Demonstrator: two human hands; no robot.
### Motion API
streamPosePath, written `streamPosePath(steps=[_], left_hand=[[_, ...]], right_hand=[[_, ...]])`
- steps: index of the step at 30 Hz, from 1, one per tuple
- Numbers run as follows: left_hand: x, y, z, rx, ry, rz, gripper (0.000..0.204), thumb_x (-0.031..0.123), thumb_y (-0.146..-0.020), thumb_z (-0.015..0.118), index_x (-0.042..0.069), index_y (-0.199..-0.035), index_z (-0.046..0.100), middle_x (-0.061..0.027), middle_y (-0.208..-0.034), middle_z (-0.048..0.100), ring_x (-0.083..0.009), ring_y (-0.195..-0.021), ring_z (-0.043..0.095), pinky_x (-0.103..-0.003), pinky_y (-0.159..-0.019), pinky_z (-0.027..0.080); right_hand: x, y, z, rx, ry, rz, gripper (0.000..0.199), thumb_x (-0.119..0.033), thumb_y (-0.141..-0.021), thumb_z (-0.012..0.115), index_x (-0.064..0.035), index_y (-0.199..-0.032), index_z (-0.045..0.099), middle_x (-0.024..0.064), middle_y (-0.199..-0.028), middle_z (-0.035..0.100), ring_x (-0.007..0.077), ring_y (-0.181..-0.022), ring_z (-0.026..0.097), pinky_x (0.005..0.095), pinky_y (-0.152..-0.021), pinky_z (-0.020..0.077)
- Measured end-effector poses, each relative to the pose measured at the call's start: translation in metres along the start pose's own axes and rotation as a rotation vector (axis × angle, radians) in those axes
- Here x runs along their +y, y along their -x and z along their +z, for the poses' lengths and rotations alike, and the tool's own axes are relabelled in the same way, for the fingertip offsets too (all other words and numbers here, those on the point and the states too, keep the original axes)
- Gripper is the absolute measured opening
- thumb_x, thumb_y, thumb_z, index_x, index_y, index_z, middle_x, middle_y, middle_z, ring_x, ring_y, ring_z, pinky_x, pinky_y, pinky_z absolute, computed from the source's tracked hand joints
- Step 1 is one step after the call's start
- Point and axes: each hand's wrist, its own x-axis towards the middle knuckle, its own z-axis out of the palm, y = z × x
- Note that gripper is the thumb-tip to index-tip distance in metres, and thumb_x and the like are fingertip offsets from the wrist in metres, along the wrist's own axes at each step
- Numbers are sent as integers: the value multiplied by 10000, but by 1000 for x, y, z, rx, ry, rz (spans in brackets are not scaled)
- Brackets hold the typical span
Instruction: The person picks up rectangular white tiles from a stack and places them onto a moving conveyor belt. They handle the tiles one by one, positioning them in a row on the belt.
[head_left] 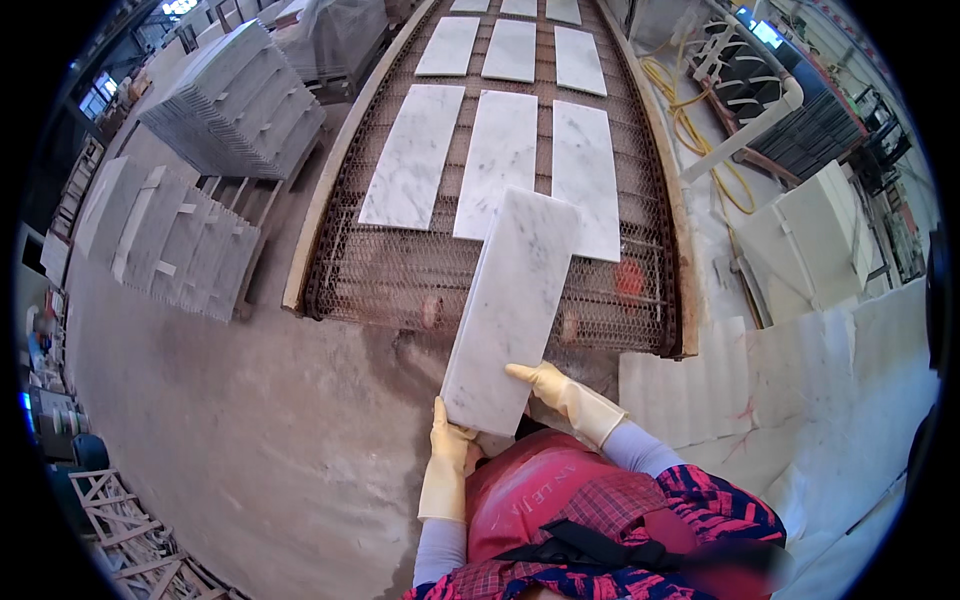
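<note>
A long white marble tile (515, 310) with grey veining is in both my gloved hands, its far end over the near part of a wire-mesh conveyor (400, 270). My left hand (450, 432), in a cream rubber glove, grips its near left corner. My right hand (540, 382) is closed on the right edge, thumb on top; the fingers underneath are hidden. A pale edge shows along the tile's left side; whether this is a second tile below, I cannot tell. The far end covers part of a middle marble tile (497, 150) lying on the mesh.
More tiles (510, 50) lie in rows up the conveyor. Stacked tiles on pallets (240, 100) stand at left. A yellow hose (685, 110), a white pipe (745, 140) and a pale block (810, 235) are at right. White sheeting (780, 380) covers the floor at near right.
</note>
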Motion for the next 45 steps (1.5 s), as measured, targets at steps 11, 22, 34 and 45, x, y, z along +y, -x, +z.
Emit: streamPosePath(steps=[11,22,34,45], left_hand=[[-89,24,-51,-184,2,134,619,404,-1012,493,107,-1545,395,-112,-1501,518,-317,-1347,530,-493,-1064,481],[-110,78,-118,-273,-509,235,468,32,-1066,410,123,-1520,340,-152,-1531,479,-329,-1368,522,-482,-1080,514],[-55,133,-98,-48,130,-200,600,552,-1060,451,141,-1497,468,-118,-1521,501,-341,-1337,537,-558,-1089,467],[-40,148,-88,-103,123,-176,574,552,-1066,394,171,-1477,516,-107,-1511,526,-362,-1351,523,-568,-1087,469]], right_hand=[[46,14,-33,-62,33,58,623,-173,-915,779,-46,-1474,534,98,-1404,631,242,-1269,603,398,-1089,459],[88,71,2,36,74,106,619,-183,-907,773,-37,-1464,547,117,-1379,650,258,-1250,625,416,-1060,486],[129,107,43,-10,-54,19,607,-362,-964,708,-49,-1458,545,145,-1381,649,307,-1220,651,473,-1032,506],[169,161,62,36,48,171,639,-480,-983,677,2,-1394,595,179,-1321,676,322,-1161,671,455,-1010,521]])
